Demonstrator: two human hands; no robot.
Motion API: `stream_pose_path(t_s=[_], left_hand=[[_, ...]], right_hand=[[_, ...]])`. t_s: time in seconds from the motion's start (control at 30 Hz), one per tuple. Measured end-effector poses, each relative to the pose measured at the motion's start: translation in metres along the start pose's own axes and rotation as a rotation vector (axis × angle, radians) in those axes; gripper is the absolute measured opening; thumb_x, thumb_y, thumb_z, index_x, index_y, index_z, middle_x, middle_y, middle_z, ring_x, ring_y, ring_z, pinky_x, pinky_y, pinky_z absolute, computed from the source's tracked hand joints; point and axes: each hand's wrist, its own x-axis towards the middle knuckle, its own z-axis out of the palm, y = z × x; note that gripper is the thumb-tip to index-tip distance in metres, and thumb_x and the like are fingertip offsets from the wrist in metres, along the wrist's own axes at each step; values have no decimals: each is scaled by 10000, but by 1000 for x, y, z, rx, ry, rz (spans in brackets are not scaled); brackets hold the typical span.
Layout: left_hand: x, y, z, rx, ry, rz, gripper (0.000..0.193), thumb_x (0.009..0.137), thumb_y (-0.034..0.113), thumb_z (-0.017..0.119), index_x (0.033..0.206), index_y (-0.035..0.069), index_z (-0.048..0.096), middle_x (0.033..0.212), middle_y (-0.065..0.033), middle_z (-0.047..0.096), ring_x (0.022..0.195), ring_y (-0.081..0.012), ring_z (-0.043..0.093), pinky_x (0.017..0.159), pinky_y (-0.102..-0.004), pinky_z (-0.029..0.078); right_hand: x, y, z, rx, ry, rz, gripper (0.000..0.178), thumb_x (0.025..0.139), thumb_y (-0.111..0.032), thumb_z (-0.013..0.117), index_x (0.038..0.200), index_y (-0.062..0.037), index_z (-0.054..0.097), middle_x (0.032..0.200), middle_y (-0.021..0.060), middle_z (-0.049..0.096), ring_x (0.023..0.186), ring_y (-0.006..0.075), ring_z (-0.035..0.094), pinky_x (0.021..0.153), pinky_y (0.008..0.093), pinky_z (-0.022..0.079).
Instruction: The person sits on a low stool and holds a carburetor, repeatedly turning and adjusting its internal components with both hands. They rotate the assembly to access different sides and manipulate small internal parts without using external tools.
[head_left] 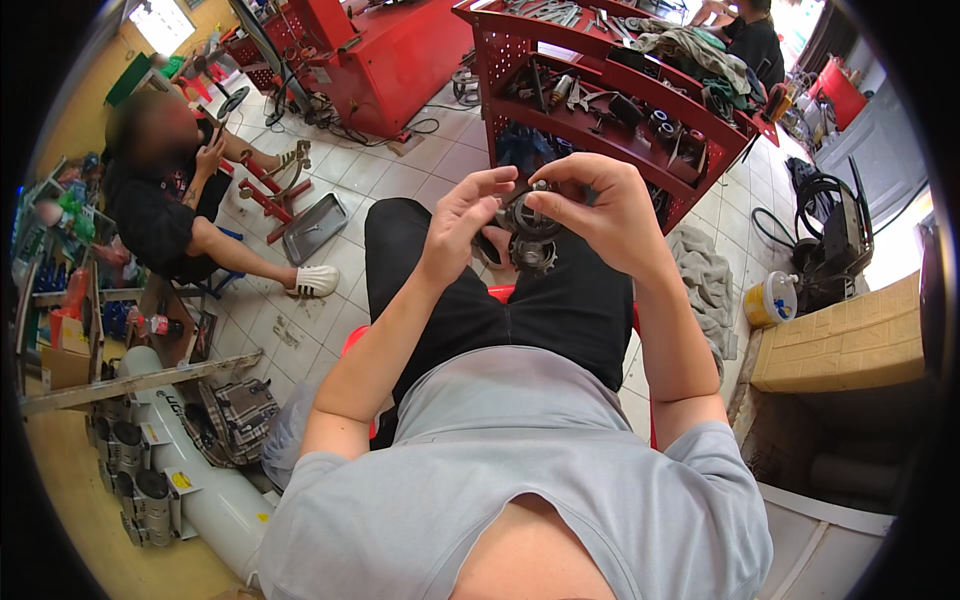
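Note:
Above my lap is a dark metal gear assembly, with a round upper body and a toothed gear wheel at its lower end. My right hand grips its top, thumb and forefinger closed around a small metal pin-like end. At the left side of the assembly, my left hand has curved fingers with a gap between thumb and forefinger. Its thumb is close to the metal; whether it touches cannot be made out. Black trousers lie under both hands.
A red tool cart holding several tools stands ahead. To the left, a person sits near a grey tray and a red stand. On the right are a grey cloth, a yellow-and-white bucket and a black machine.

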Motion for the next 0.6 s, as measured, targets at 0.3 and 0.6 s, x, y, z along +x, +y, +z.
stream_pose_path(t_s=[0.3, 0.6], left_hand=[[-4, 2, -1, -11, -199, -50, 785, 795, 183, 597, 1502, -13, 319, 1363, -136, 523, 1202, -204, 545, 1019, -330, 446], [-1, -19, -15, -58, -3, 240, 400, 995, 345, 467, 1025, -15, 640, 939, -61, 650, 879, -137, 590, 804, -276, 464]], right_hand=[[0, 2, 3, 9, -35, 88, 161, 821, -79, 776, 944, 11, 723, 772, -17, 618, 680, 41, 482, 607, 220, 406], [-1, 3, 7, 31, -41, 82, 167, 818, -104, 782, 924, 11, 724, 732, -9, 618, 640, 46, 470, 575, 227, 397]])
